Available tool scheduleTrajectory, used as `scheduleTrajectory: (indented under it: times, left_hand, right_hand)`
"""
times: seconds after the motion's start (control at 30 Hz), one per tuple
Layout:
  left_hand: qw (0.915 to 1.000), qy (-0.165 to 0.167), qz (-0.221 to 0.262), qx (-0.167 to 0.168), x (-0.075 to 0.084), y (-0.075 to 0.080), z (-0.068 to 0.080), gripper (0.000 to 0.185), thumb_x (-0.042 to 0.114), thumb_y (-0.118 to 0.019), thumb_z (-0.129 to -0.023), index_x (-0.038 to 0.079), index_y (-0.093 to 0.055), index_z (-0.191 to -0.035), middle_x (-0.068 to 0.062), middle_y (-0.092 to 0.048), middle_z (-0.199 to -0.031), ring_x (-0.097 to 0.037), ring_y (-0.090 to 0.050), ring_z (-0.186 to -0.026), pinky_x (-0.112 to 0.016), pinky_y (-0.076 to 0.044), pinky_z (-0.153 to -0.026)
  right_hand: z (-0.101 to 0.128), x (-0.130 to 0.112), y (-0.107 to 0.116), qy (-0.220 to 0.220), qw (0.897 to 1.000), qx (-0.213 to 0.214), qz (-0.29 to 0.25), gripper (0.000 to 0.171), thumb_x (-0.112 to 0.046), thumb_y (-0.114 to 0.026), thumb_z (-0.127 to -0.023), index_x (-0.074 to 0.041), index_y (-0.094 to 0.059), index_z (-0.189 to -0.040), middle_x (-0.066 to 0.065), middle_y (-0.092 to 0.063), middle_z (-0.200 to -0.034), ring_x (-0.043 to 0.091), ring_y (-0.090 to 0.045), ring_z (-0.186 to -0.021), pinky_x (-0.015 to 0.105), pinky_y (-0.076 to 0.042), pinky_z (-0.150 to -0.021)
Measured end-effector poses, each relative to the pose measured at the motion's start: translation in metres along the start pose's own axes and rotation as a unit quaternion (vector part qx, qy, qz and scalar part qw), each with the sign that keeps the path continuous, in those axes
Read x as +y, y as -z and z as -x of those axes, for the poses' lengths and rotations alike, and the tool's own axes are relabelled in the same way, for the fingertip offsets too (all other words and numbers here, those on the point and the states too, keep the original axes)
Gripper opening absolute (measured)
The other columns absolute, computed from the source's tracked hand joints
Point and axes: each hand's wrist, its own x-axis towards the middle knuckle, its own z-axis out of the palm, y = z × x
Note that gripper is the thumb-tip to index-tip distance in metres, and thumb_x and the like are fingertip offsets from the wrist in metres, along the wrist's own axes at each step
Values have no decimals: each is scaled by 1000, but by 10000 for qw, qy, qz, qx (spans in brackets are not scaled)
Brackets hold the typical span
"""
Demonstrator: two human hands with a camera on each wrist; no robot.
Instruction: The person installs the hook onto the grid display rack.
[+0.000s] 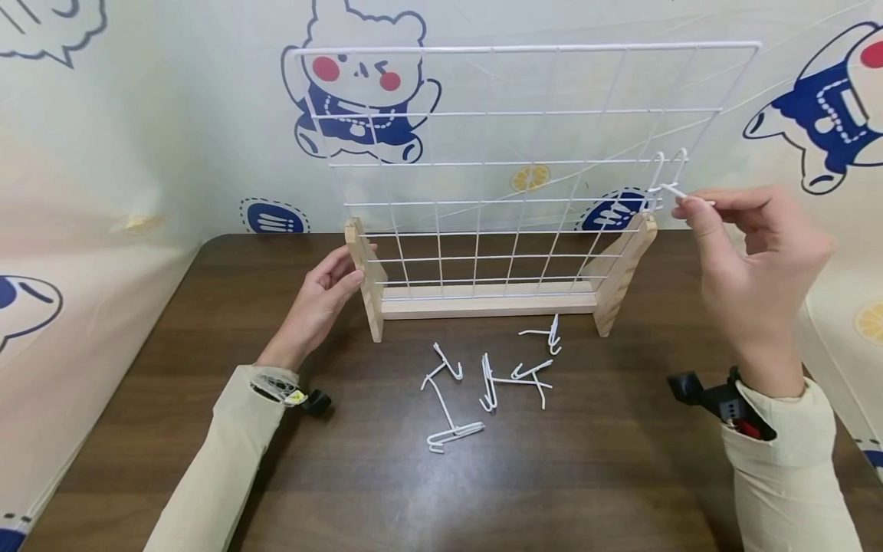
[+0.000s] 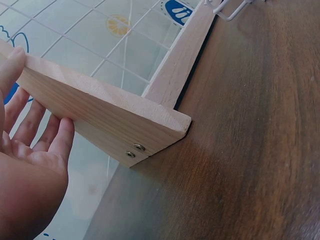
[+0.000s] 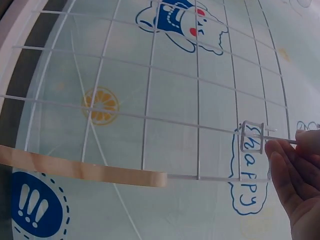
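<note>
A white wire grid rack (image 1: 527,48) stands upright in a light wooden base (image 1: 490,303). My left hand (image 1: 319,299) grips the left wooden side panel (image 1: 366,287); in the left wrist view the thumb lies on its front edge and the fingers (image 2: 62,137) touch its outer face. At the grid's right edge, my right hand (image 1: 759,257) pinches the straight prong of a white wire hook (image 1: 667,186) between thumb and forefinger. The hook's double-wire frame (image 3: 243,137) overlaps the grid wires in the right wrist view. Whether it is seated on them I cannot tell.
Several loose white wire hooks (image 1: 488,383) lie on the brown wooden table (image 1: 572,475) in front of the rack, some touching. The right wooden side panel (image 1: 624,272) is below my right hand. A printed cloth (image 1: 193,138) with cartoon figures hangs behind.
</note>
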Motion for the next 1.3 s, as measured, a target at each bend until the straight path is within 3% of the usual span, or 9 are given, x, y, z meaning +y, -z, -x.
scheduleTrajectory:
  times: [0.47,0.7,0.9,1.07,1.3]
  left_hand:
    - [9999,37,-122,-9,-1,0,-1,51,12,-57,-102,14,-42,-150,-10,-46,-151,-30,-41,-139,-27,-40,-109]
    - [9999,69,-156,5,0,2,0,52,13,-58,-102,14,-42,-151,-10,-45,-151,-28,-41,-139,-27,-39,-110]
    - [10000,43,-70,-5,-1,1,1,51,12,-57,-102,13,-42,-150,-10,-46,-151,-28,-42,-138,-26,-40,-109]
    - [10000,-8,-7,-8,-1,0,0,50,11,-57,-102,13,-43,-150,-11,-46,-150,-29,-42,-137,-26,-40,-109]
    - [10000,44,-79,-7,0,1,1,51,12,-57,-102,13,-42,-150,-10,-45,-151,-29,-40,-138,-27,-39,-110]
  right_hand:
    - [-19,3,-1,104,9981,485,362,22,-7,-71,-91,14,-67,-95,18,-74,-91,7,-68,-81,20,-54,-83]
    - [-31,-1,-4,163,9961,523,693,22,-12,-69,-93,10,-69,-97,15,-74,-94,4,-68,-83,21,-54,-86]
    - [-38,3,-7,101,9959,598,667,18,-14,-69,-93,4,-71,-96,11,-74,-92,5,-68,-82,21,-54,-85]
    - [-38,8,-7,90,9964,511,670,17,-16,-70,-93,0,-71,-96,8,-75,-91,4,-68,-80,20,-54,-83]
    - [-32,11,-6,166,9934,260,1107,23,-23,-67,-95,-1,-72,-97,1,-75,-93,-7,-65,-79,14,-52,-81]
